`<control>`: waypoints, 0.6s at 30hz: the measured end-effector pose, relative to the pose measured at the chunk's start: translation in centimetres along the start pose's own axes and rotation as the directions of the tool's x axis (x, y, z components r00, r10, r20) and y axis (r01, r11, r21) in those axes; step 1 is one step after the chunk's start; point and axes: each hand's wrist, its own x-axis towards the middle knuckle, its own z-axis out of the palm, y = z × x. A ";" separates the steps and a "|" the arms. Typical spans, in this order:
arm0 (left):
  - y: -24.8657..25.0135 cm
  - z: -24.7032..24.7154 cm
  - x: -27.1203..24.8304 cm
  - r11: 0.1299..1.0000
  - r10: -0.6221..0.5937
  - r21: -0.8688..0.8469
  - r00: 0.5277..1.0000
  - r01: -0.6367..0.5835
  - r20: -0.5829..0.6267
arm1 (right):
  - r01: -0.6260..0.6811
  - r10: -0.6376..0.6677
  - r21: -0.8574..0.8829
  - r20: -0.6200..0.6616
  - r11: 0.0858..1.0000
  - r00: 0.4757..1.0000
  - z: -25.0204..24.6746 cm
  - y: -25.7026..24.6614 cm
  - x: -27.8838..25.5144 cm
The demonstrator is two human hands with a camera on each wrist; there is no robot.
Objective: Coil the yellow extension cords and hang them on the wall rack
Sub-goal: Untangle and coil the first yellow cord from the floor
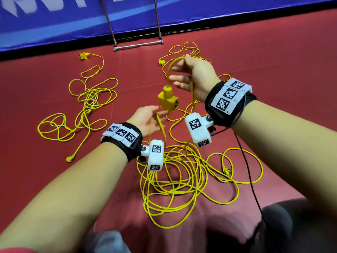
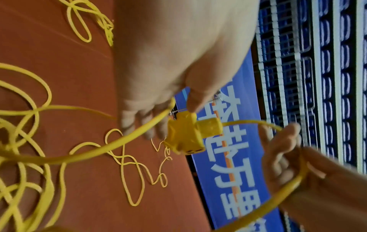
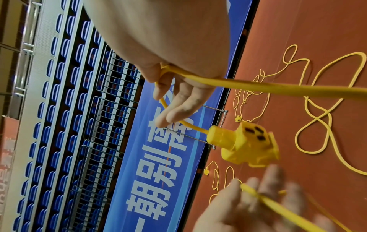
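Note:
My right hand (image 1: 182, 73) is raised and pinches a yellow extension cord (image 1: 191, 99) between thumb and forefinger, with the other fingers loose. The cord loops over that hand, and its yellow socket block (image 1: 168, 102) hangs below. The left hand (image 1: 153, 115) lies palm up just under the block, fingers straight, with the same cord running across them. In the left wrist view the thumb (image 2: 195, 100) touches the socket block (image 2: 186, 133). The right wrist view shows the cord (image 3: 198, 79) passing under my thumb, and the block (image 3: 248, 144) dangling above the left hand (image 3: 258, 204).
The held cord's slack (image 1: 173, 179) lies piled on the red floor (image 1: 273, 61) below my hands. A second tangled cord (image 1: 87, 106) lies left, a third (image 1: 184, 52) far right. A metal rack foot (image 1: 138, 45) stands by the blue banner (image 1: 54, 24). Wire grid panels (image 3: 103, 109) hang behind it.

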 end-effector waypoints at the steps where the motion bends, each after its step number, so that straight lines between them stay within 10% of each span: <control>1: -0.7 0.1 0.0 0.985 -0.044 0.169 0.999 0.043 0.002 | -0.002 0.002 0.006 0.003 1.000 1.000 0.0 0.1 0.0; 5: -3.0 0.2 -0.6 0.915 -0.144 0.387 0.989 0.116 0.045 | -0.020 0.021 0.054 -0.012 0.998 1.000 0.0 -0.1 -0.1; 14: -1.7 2.1 -1.5 0.970 0.138 -0.204 0.990 -0.131 0.020 | -0.108 0.109 0.190 0.009 0.976 0.994 1.8 -0.8 -0.4; 18: -1.0 3.3 -2.2 0.968 0.167 -0.186 0.985 -0.171 -0.038 | -0.109 0.101 0.320 0.041 0.941 0.994 2.7 -1.9 -0.7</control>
